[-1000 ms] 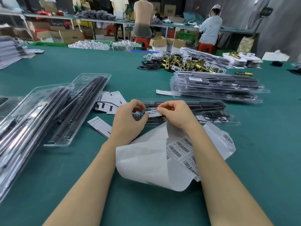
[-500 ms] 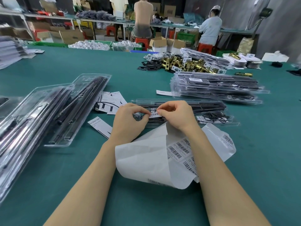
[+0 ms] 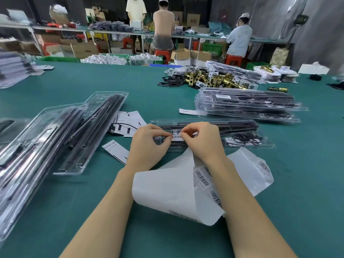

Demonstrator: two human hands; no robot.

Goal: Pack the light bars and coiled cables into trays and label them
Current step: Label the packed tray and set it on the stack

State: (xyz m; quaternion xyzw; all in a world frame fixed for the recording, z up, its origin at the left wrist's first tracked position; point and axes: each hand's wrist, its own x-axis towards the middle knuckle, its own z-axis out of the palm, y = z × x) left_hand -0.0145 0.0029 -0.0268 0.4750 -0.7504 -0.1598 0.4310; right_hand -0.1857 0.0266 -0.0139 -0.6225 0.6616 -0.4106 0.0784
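1. Fingers [image 3: 168, 137] of the left hand [image 3: 149, 144] and of the right hand [image 3: 202, 140] are curled and pinch the two ends of one label [image 3: 176, 137] — it lies over the clear lid of the tray [image 3: 242, 144] in front of the person, on the table [image 3: 307, 183]. Whether it is already stuck flat, I cannot tell.
2. If one end goes down before the other, the label may sit crooked or get a fold across the barcode; this would make scanning hard.
3. The lid is smooth plastic and looks light, so a strong press on one side could slide the tray away.
4. The right wrist rests on the curled sheet [image 3: 167, 190] of remaining labels. I think that moving the arm may drag this sheet, or bend it more, and a loose label could peel.
5. The cable [image 3: 243, 137] lies in the right part of the tray, apart from the hands — little danger there.
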